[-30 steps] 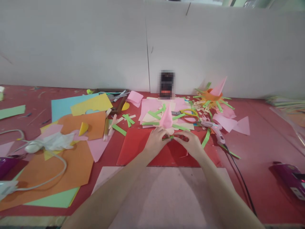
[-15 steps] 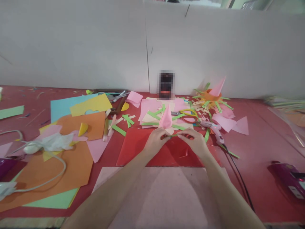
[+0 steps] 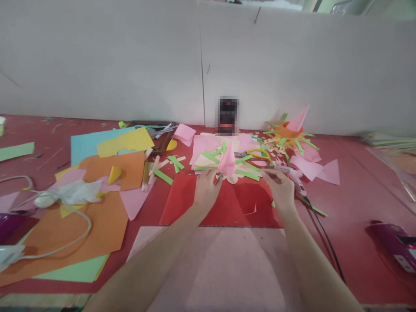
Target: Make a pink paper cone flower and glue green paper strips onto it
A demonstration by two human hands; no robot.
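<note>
My left hand (image 3: 207, 188) is over the red sheet (image 3: 227, 201), its thumb and fingers pinched together just left of the pink paper cone (image 3: 228, 160). What lies in this pinch is too small to make out. Farther right, my right hand (image 3: 281, 188) has its fingers bent and somewhat apart, with nothing visible in them. Close beside it lie the pink glue gun (image 3: 297, 180) and the yellow-and-red-handled scissors (image 3: 258, 154). Green paper strips (image 3: 247, 174) lie around the cone.
An orange paper piece with green strips and a pink cone (image 3: 289, 130) stands at the back right. Orange sheets (image 3: 87, 229), a white cable (image 3: 87, 225) and a blue sheet (image 3: 84, 147) spread over the left. A purple device (image 3: 394, 242) lies at the right; a white wall (image 3: 130, 60) closes the back.
My hands were together at a thin green strip over the red sheet. They have parted: the left moved left beside the cone, the right moved right toward the glue gun.
</note>
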